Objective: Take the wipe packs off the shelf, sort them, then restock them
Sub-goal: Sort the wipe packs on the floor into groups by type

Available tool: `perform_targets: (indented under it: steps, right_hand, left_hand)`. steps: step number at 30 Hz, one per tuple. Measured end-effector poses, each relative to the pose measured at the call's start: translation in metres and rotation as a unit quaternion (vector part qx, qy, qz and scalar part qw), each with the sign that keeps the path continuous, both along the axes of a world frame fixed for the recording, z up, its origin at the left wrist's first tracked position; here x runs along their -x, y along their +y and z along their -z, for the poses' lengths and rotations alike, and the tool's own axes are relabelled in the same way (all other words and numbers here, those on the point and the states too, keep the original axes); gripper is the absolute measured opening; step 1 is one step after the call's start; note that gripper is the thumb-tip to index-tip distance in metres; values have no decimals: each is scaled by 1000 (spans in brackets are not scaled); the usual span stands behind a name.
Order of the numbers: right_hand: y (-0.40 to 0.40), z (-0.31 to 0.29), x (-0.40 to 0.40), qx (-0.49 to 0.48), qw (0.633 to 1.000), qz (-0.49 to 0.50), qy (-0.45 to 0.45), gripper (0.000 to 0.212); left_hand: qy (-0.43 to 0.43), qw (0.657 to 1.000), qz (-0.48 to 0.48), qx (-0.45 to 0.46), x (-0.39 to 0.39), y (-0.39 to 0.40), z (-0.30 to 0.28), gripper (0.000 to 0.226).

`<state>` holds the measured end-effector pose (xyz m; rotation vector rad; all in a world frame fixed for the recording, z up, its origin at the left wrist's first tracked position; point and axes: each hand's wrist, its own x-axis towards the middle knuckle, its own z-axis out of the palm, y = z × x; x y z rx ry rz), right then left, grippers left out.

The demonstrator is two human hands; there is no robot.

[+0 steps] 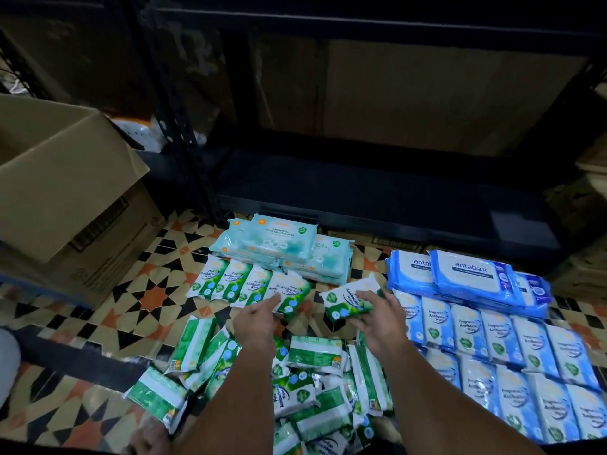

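Green "Fine Antibacterial Wipes" pack [349,303] is gripped by the right hand [382,323]; the left hand [259,318], fingers straight, touches the green row's end pack [290,295] on the floor [138,300]. Blue packs [469,274] read "antabax".

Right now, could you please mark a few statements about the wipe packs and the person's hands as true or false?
1. The right hand holds a green wipe pack. True.
2. The bottom shelf is full of packs. False: it is bare; the packs lie on the tiled floor.
3. The antabax packs sit behind the blue-and-white packs. True.
4. The left hand rests on the cardboard box. False: its fingers touch the end pack of the green row.
5. The loose green pile is neatly lined up. False: it is jumbled.
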<state>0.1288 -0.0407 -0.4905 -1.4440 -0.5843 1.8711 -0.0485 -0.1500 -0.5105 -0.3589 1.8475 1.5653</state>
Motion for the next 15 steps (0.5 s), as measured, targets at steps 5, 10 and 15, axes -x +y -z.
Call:
perform_targets:
  steps: [5,10,15]
  right_hand:
    - [5,17,25,21,999,23,-18,53]
    - [17,81,52,-1,993,-24,-112,95]
    - [12,69,65,-45,959,-93,-263,44]
  left_hand:
    - [26,998,55,-12,-11,9,10,29]
    - [124,981,143,31,-14,12,34,32]
    - [262,929,238,111,-11,14,53,35]
